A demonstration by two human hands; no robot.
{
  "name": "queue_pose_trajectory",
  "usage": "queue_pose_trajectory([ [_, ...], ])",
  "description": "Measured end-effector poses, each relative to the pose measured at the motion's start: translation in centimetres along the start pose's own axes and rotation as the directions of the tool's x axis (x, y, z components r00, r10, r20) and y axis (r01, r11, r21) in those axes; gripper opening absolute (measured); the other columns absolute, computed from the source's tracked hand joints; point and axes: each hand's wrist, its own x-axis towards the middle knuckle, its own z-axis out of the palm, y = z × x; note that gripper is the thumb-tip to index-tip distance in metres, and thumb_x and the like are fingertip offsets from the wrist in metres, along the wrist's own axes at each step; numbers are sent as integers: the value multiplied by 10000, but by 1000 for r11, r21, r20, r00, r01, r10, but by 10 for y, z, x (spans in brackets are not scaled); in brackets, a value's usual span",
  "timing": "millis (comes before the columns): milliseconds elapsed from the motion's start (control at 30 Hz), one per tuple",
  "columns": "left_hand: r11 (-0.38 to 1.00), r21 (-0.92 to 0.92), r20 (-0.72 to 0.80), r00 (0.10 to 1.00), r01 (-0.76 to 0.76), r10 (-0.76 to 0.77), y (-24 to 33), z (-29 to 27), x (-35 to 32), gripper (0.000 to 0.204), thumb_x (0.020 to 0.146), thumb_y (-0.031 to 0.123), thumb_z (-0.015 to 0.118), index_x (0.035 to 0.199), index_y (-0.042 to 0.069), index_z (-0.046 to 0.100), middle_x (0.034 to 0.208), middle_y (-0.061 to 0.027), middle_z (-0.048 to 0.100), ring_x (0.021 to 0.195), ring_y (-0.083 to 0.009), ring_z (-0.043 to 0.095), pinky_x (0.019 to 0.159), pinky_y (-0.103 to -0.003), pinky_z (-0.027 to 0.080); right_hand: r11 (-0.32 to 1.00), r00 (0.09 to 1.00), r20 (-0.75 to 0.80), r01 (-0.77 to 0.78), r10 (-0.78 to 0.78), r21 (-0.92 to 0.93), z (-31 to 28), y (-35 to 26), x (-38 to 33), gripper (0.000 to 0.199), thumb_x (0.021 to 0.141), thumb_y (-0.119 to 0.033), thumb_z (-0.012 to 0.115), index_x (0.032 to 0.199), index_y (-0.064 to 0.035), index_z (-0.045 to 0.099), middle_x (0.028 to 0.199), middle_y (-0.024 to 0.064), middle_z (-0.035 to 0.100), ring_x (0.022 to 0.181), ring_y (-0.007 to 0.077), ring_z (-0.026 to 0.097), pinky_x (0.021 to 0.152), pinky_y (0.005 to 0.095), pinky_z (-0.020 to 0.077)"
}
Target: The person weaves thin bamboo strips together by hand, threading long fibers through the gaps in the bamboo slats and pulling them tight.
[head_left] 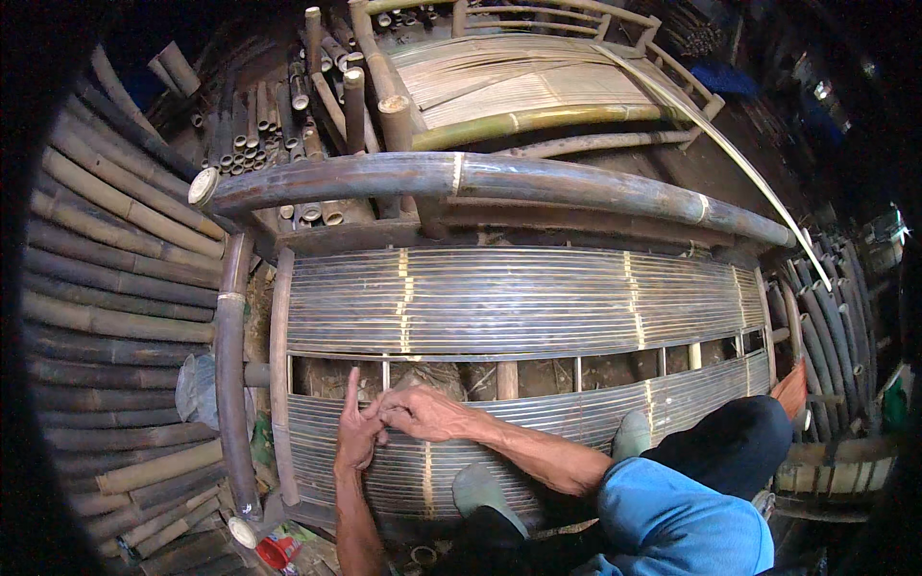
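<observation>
My two hands meet over the left end of a bamboo bench frame, by the gap between its two slatted panels. On my left hand (358,434), the index finger points up while the others curl in. My right hand (420,411) is closed, its fingertips against the left hand's fingers; whatever sits between them is too small or hidden to make out. Below them lies the near panel of thin dark bamboo slats (552,437). Beyond the gap lies the far slatted panel (519,298), crossed by pale node bands. A bamboo crossbar (507,380) shows in the gap.
A thick dark bamboo rail (576,184) runs along the far side; a bamboo post (231,355) stands left. Bamboo poles (125,288) are stacked at left. Another bamboo bench (538,86) stands behind. My grey-socked foot (477,488) rests on the near slats. A red object (279,550) lies lower left.
</observation>
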Motion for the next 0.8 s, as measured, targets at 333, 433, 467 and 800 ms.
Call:
queue_pose_trajectory([
  [333, 35, 993, -104, 716, 110, 690, 13, -43, -107, 126, 798, 70, 747, 911, 24, 717, 697, -106, 581, 684, -243, 563, 623, -414, 463, 965, 953, -262, 87, -153, -247, -13, 48, 10, 240, 908, -173, 517, 776, 4, 613, 759, 251, 625, 726, 457, 628, 695, 549, 496],
  [433, 145, 854, -517, 784, 499, 345, 40, -55, -213, 113, 830, 94, 747, 839, 8, 675, 723, -94, 635, 730, -213, 579, 603, -395, 427, 953, 936, -351, -99, -9, -288, -36, 63, 10, 273, 895, -186, 534, 729, 11, 623, 732, 274, 625, 716, 478, 629, 673, 555, 494],
  [467, 269, 844, -533, 778, 464, 333, 32, -73, -255, 184, 873, 178, 739, 812, 16, 676, 718, -77, 629, 710, -235, 581, 656, -403, 457, 964, 933, -359, -106, 13, -242, -37, 64, 13, 284, 877, -189, 556, 693, 22, 604, 701, 273, 614, 683, 475, 623, 650, 558, 486],
  [800, 285, 65, -961, -17, 956, 275, -90, -143, -638, 422, 950, 438, 635, 882, 27, 703, 813, -107, 670, 793, -282, 666, 713, -415, 538, 938, 977, -100, 150, -189, -314, 10, 74, 22, 176, 864, -174, 648, 860, -25, 740, 848, 174, 705, 879, 364, 678, 821, 450, 556],
])
